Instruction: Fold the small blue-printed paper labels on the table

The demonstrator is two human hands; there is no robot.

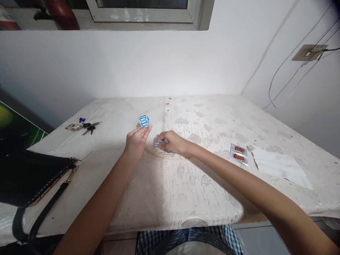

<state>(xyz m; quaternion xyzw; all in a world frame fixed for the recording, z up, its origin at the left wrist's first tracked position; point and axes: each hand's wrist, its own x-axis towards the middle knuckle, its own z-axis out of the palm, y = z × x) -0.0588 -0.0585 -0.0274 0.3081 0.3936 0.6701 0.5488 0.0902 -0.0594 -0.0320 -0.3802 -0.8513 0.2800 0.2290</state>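
In the middle of the table [143,198] my left hand [136,141] is closed on a small fan of blue-and-white cards [144,121], which stick up past its fingertips. Just to the right, my right hand [171,141] pinches a blue-edged card [158,144] between its fingers, low over the tabletop. Another small blue card [167,151] shows beneath this hand, partly hidden by it; whether it lies on the table or is held, I cannot tell.
Keys [90,126] lie at the left, above a black bag [39,173] with a strap. At the right are a blister pack [239,154] of red-brown pieces and a white cloth or tissue [281,165]. Cables [271,85] hang from a wall socket [309,52].
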